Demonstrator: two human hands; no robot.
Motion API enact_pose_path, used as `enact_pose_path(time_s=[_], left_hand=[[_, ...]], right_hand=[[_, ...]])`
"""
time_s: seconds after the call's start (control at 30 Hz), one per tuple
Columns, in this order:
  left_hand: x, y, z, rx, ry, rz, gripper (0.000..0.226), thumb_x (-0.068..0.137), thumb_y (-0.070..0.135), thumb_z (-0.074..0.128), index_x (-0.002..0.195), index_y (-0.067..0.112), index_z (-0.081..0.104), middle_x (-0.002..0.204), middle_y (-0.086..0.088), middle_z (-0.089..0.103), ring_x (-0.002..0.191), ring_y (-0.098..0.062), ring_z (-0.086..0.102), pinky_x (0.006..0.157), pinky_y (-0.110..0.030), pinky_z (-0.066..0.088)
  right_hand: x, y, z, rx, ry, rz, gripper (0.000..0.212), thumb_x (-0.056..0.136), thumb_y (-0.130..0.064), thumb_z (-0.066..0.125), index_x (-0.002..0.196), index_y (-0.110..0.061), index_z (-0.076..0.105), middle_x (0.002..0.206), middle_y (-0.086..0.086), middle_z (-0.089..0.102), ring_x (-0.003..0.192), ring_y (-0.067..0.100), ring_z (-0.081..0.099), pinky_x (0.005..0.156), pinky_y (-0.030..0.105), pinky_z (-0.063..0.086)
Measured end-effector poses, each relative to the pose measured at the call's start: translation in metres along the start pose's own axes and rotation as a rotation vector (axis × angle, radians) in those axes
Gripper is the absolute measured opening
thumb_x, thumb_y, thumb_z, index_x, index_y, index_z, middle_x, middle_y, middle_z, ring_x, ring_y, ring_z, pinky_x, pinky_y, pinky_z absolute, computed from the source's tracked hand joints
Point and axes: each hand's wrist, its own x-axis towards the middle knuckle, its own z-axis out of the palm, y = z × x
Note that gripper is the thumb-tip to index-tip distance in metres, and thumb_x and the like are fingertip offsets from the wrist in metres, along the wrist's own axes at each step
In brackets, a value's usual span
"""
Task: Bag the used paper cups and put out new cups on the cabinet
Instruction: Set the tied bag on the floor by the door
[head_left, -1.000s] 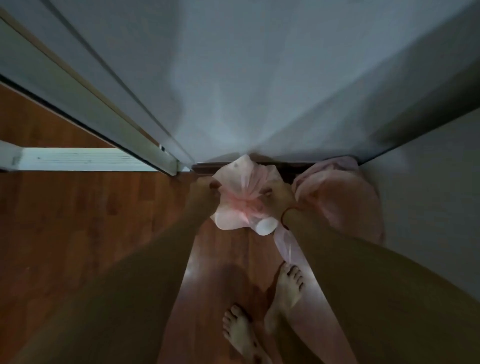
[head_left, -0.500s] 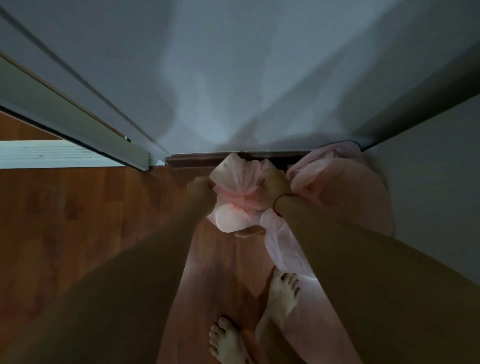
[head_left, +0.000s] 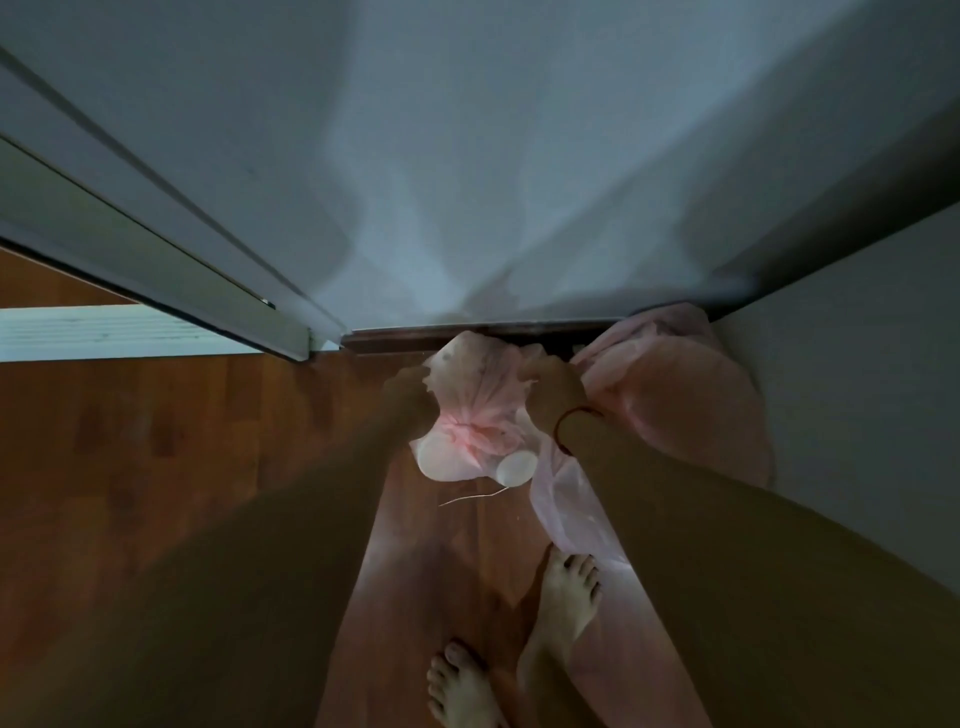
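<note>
A thin pink plastic bag (head_left: 475, 415) hangs low over the wood floor, its neck bunched together. White paper cups (head_left: 514, 466) show through its bottom. My left hand (head_left: 410, 397) grips the bag's top edge on the left side. My right hand (head_left: 553, 395), with a red band at the wrist, grips the top edge on the right. The fingers of both hands are curled into the plastic. The room is dim.
A second, larger pink bag (head_left: 670, 395) slumps against the wall at the right, with a tail of plastic running down past my bare feet (head_left: 566, 597). A grey door or wall (head_left: 467, 182) stands straight ahead, and a door frame (head_left: 156, 260) runs along the left.
The bag's top has been pulled wider between my two hands, and the cups at its bottom hang lower. The view has shifted slightly.
</note>
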Motion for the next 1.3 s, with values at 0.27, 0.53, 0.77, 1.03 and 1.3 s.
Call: enact_pose_path(time_s=[0.27,0.53,0.77,1.03,1.3], left_hand=[[-0.056,0.051,-0.079,0.09,0.049,0.044,0.038,0.102,0.024,0.041,0.117,-0.002,0.063,0.123,-0.022,0.062,0.117,-0.035,0.057,0.095,-0.035,0.044],[-0.195,0.129,-0.204,0.185,0.12,-0.017,0.056,0.095,0.045,0.037,0.123,0.002,0.06,0.134,-0.02,0.056,0.125,-0.036,0.052,0.104,-0.039,0.044],[-0.386,0.212,-0.287,0.276,0.22,0.065,0.062,0.099,0.051,0.027,0.136,0.006,0.049,0.142,-0.015,0.05,0.13,-0.034,0.048,0.107,-0.042,0.038],[-0.543,0.298,-0.326,0.383,0.403,0.186,0.065,0.1,0.053,0.013,0.153,0.017,0.023,0.162,-0.013,0.012,0.15,-0.031,0.009,0.121,-0.051,0.006],[-0.659,0.375,-0.263,0.384,0.439,0.26,0.065,0.099,0.055,0.013,0.155,0.021,0.017,0.163,-0.011,0.006,0.151,-0.03,0.003,0.122,-0.051,0.001]], right_hand=[[-0.042,-0.04,-0.05,-0.017,0.068,-0.013,0.033,0.097,-0.013,0.041,0.118,0.001,0.063,0.124,0.021,0.062,0.119,0.034,0.056,0.098,0.033,0.044],[-0.149,-0.117,-0.156,-0.056,0.031,-0.069,0.043,0.098,-0.03,0.034,0.12,0.001,0.055,0.133,0.023,0.052,0.124,0.035,0.05,0.106,0.038,0.04],[-0.329,-0.173,-0.261,-0.032,0.103,-0.143,0.045,0.098,-0.033,0.034,0.119,0.0,0.056,0.132,0.021,0.054,0.121,0.035,0.052,0.104,0.04,0.041],[-0.496,-0.167,-0.386,-0.155,0.343,-0.235,0.059,0.1,-0.046,0.02,0.143,-0.01,0.036,0.154,0.014,0.028,0.141,0.032,0.031,0.115,0.049,0.025],[-0.608,-0.054,-0.431,-0.204,0.474,-0.235,0.056,0.1,-0.046,0.023,0.143,-0.013,0.036,0.153,0.014,0.029,0.141,0.031,0.031,0.115,0.05,0.022]])
